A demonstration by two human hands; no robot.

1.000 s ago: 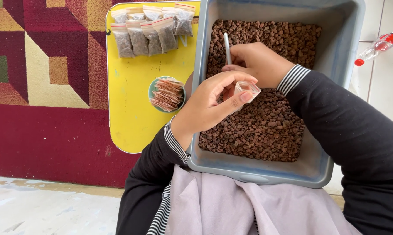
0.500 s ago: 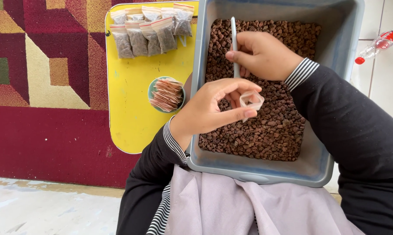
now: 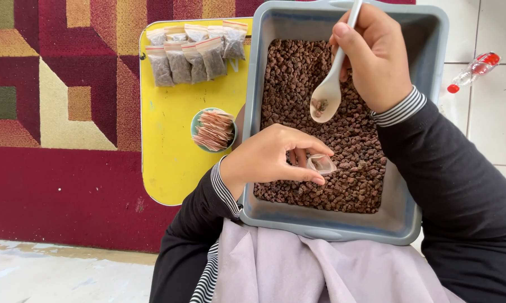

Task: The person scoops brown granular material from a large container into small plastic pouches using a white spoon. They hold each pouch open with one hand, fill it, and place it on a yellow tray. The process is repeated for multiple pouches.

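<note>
Filling step: left hand (image 3: 264,160) pinching small clear bag (image 3: 322,164) open over grey tub (image 3: 426,185); right hand (image 3: 376,56) at one o'clock gripping white spoon (image 3: 327,98), needing careful tipping in

One head cam only, looking steeply down, close over the person's lap. Grey tub (image 3: 426,168) fills centre, yellow tray (image 3: 169,163) at left w/ rug.

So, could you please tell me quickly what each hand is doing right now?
Left hand: closed, pinching a small clear bag open over the grey tub.
Right hand: closed on a white spoon carrying a few brown pellets.
</note>
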